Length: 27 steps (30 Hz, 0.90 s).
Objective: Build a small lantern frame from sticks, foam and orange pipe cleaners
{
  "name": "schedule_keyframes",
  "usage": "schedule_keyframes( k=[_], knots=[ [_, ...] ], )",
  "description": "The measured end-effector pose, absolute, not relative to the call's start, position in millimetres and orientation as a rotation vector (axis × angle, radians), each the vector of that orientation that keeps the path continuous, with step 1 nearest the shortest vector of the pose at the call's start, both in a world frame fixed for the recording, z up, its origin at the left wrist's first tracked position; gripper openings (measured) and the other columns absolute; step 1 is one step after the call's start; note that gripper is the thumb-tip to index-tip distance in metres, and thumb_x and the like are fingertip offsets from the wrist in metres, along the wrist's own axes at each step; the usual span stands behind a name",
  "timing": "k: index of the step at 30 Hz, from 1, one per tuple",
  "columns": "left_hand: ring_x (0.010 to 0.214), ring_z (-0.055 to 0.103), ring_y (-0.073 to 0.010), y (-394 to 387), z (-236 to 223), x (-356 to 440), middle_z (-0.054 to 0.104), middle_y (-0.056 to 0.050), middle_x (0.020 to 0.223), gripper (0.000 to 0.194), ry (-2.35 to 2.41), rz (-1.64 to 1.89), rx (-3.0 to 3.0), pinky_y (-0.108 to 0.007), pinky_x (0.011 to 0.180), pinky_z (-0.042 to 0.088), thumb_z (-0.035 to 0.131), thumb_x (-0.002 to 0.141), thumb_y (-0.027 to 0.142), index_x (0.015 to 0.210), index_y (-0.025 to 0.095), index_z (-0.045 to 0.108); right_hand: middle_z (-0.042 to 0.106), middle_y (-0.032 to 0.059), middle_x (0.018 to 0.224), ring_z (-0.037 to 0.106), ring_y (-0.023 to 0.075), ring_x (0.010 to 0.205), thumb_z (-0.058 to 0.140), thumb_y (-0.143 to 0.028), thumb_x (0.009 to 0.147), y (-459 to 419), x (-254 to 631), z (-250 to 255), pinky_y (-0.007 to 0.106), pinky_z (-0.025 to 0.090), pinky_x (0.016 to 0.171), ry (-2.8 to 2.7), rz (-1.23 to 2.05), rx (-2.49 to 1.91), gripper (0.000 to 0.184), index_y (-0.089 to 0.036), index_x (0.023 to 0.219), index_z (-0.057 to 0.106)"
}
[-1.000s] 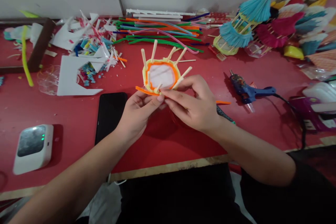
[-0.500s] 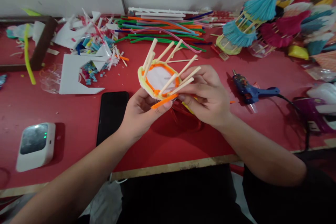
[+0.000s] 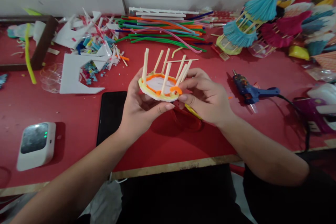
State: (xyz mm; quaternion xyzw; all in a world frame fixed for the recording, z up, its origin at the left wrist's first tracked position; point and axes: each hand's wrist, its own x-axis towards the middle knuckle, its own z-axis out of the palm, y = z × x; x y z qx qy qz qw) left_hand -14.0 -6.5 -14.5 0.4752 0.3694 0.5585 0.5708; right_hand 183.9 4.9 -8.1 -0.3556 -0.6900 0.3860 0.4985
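Note:
Between my hands is a round white craft base (image 3: pixel 160 83) with a pale yellow edge and several wooden sticks standing up around it. An orange pipe cleaner (image 3: pixel 148 88) runs along the inside of the sticks, its end curled at the right rim. My left hand (image 3: pixel 140 106) holds the base from the left and below, thumb along the front. At the right side, my right hand (image 3: pixel 206 96) has its fingers closed by the curled orange end. A yellow strip (image 3: pixel 193 111) shows below my right hand, over something red and see-through.
Behind lie several coloured pipe cleaners (image 3: pixel 168 29). A blue glue gun (image 3: pixel 249 89) and finished paper-roofed models (image 3: pixel 240 35) are on the right. To the left are a black phone (image 3: pixel 111 115), a white device (image 3: pixel 36 146), cut foam board (image 3: pixel 72 75) and scraps.
The base has tipped flatter, so its sticks stand more upright. The loose orange end, which stuck out straight over my left thumb, is now bent round at the right rim.

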Motion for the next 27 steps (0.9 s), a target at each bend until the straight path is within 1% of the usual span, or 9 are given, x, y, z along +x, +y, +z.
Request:
schedule_keyframes(
  k=[3, 7, 8, 10, 13, 18, 22, 24, 27],
  knots=[
    [0.130, 0.065, -0.0281, -3.9, -14.8, -14.7, 0.071, -0.003, 0.132, 0.072, 0.898, 1.347, 1.100, -0.037, 0.105, 0.058, 0.094, 0.066, 0.024, 0.130, 0.034, 0.061, 0.056, 0.0037, 0.110, 0.064, 0.0124, 0.085, 0.077, -0.035, 0.088, 6.4, 183.4, -9.5, 0.023, 0.063, 0.055, -1.586, 1.074, -0.834, 0.015, -0.024, 0.099, 0.074],
    [0.145, 0.051, -0.0301, -1.6, -13.8, -14.6, 0.057, -0.001, 0.153, 0.081, 0.812, 1.321, 1.094, -0.040, 0.114, 0.052, 0.097, 0.063, 0.027, 0.134, 0.042, 0.061, 0.057, 0.0017, 0.107, 0.063, 0.0092, 0.075, 0.079, -0.033, 0.086, 8.9, 182.0, -10.1, 0.023, 0.062, 0.053, -1.464, 1.165, -0.797, 0.014, -0.025, 0.097, 0.075],
    [0.147, 0.049, -0.0303, -1.8, -13.0, -14.4, 0.053, 0.000, 0.157, 0.083, 0.761, 1.303, 1.076, -0.042, 0.116, 0.051, 0.096, 0.064, 0.029, 0.136, 0.044, 0.060, 0.059, 0.0011, 0.106, 0.062, 0.0085, 0.073, 0.079, -0.033, 0.086, 9.5, 181.6, -10.3, 0.023, 0.061, 0.051, -1.438, 1.175, -0.784, 0.014, -0.027, 0.097, 0.075],
    [0.148, 0.048, -0.0294, -2.9, -11.0, -13.7, 0.051, 0.001, 0.159, 0.074, 0.662, 1.276, 1.006, -0.044, 0.119, 0.048, 0.091, 0.073, 0.041, 0.139, 0.046, 0.058, 0.061, 0.0000, 0.104, 0.061, 0.0071, 0.067, 0.079, -0.036, 0.086, 10.3, 180.7, -10.8, 0.022, 0.059, 0.049, -1.390, 1.190, -0.764, 0.014, -0.029, 0.097, 0.075],
    [0.141, 0.056, -0.0252, -4.7, -7.3, -12.9, 0.061, 0.003, 0.149, 0.051, 0.630, 1.278, 0.842, -0.044, 0.116, 0.050, 0.078, 0.087, 0.046, 0.135, 0.044, 0.062, 0.063, -0.0006, 0.103, 0.062, 0.0069, 0.066, 0.081, -0.035, 0.084, 9.6, 179.3, -10.5, 0.020, 0.057, 0.046, -1.343, 1.214, -0.751, 0.014, -0.030, 0.096, 0.076],
    [0.116, 0.073, -0.0241, -3.3, 1.8, -12.8, 0.076, 0.001, 0.123, 0.045, 0.795, 1.234, 0.597, -0.036, 0.100, 0.061, 0.088, 0.075, 0.044, 0.114, 0.032, 0.069, 0.063, 0.0006, 0.103, 0.066, 0.0100, 0.074, 0.083, -0.029, 0.081, 7.3, 178.0, -7.1, 0.022, 0.058, 0.047, -1.330, 1.258, -0.815, 0.012, -0.029, 0.091, 0.079],
    [0.103, 0.077, -0.0250, -1.7, 7.4, -12.1, 0.078, -0.001, 0.116, 0.040, 0.872, 1.240, 0.518, -0.039, 0.094, 0.063, 0.086, 0.075, 0.041, 0.104, 0.026, 0.064, 0.069, 0.0012, 0.102, 0.068, 0.0132, 0.081, 0.083, -0.030, 0.081, 9.0, 181.0, -2.3, 0.028, 0.063, 0.062, -1.345, 1.027, -1.034, 0.009, -0.026, 0.086, 0.077],
    [0.099, 0.078, -0.0245, -2.3, 8.0, -11.4, 0.077, -0.001, 0.115, 0.038, 0.877, 1.261, 0.518, -0.041, 0.093, 0.063, 0.086, 0.075, 0.038, 0.101, 0.025, 0.062, 0.072, 0.0004, 0.094, 0.068, 0.0131, 0.074, 0.083, -0.031, 0.080, 9.4, 182.6, 1.6, 0.030, 0.062, 0.063, -1.343, 0.916, -1.131, 0.011, -0.025, 0.084, 0.076],
    [0.097, 0.078, -0.0226, -4.2, 7.2, -10.3, 0.077, 0.001, 0.113, 0.038, 0.878, 1.276, 0.552, -0.040, 0.095, 0.062, 0.087, 0.074, 0.034, 0.100, 0.025, 0.061, 0.072, -0.0013, 0.076, 0.064, 0.0119, 0.058, 0.085, -0.034, 0.077, 7.7, 182.1, 8.4, 0.028, 0.058, 0.053, -1.338, 0.891, -1.194, 0.016, -0.023, 0.081, 0.075]
  ],
)
